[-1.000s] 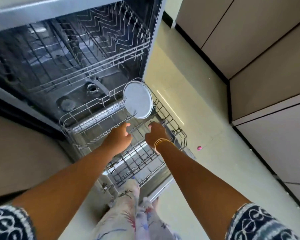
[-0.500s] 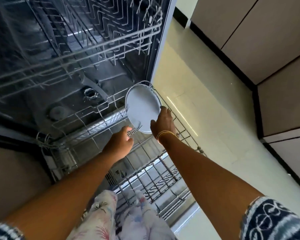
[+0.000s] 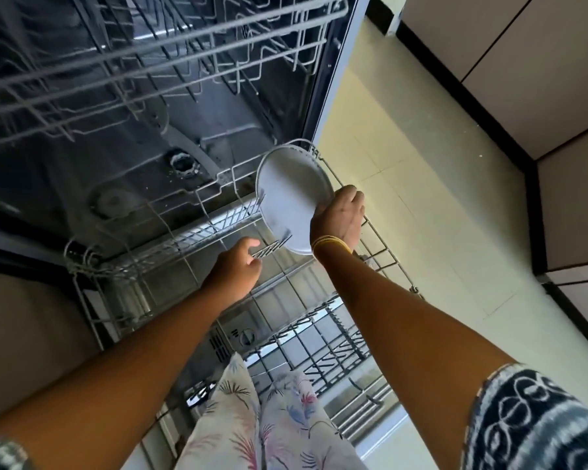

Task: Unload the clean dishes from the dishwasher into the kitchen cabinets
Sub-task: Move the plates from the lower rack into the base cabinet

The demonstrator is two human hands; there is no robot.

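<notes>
A round grey plate (image 3: 291,195) stands on edge at the far right of the pulled-out lower rack (image 3: 384,247) of the open dishwasher (image 3: 150,140). My right hand (image 3: 338,218), with gold bangles at the wrist, grips the plate's right rim. My left hand (image 3: 235,269) hovers over the rack just left of the plate, fingers loosely curled near a row of dark tines, holding nothing that I can see.
The upper rack (image 3: 170,45) sits pushed in above, with no dishes visible in it. Beige cabinet doors (image 3: 557,79) with a black plinth line the right side across a pale tiled floor (image 3: 421,184). My patterned trouser legs (image 3: 252,418) stand against the open door.
My right hand moved from the middle of the rack up to the plate and took hold of its right rim. My view came closer to the dishwasher. The left hand barely shifted.
</notes>
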